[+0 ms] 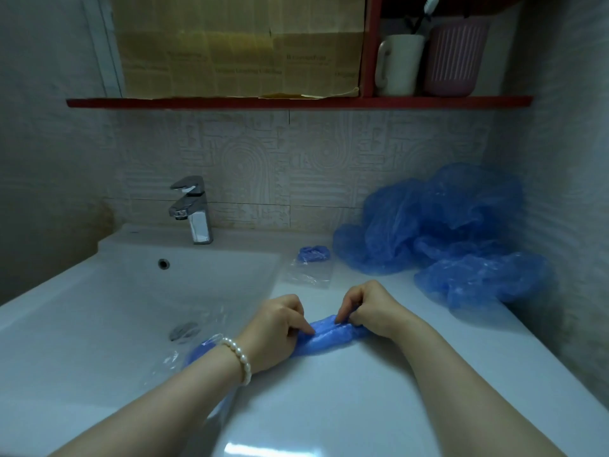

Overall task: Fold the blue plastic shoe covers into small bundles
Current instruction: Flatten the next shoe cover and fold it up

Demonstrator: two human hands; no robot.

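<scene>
A blue plastic shoe cover [326, 338] lies flattened into a narrow strip on the white counter in front of me. My left hand [276, 328], with a pearl bracelet on the wrist, pinches its left part with curled fingers. My right hand [369, 308] pinches the strip's upper edge at the right end. A small folded blue bundle [313, 253] sits farther back by a clear plastic bag [308, 273]. A big pile of loose blue shoe covers [441, 232] fills the counter's right rear corner. Another blue piece [199, 351] shows under my left wrist.
The white sink basin [138, 291] with drain and chrome faucet [194, 209] lies to the left. Clear plastic film [171, 357] rests at the basin's edge. A red shelf [296, 102] above holds a white mug [398, 65] and a pink cup [454, 57].
</scene>
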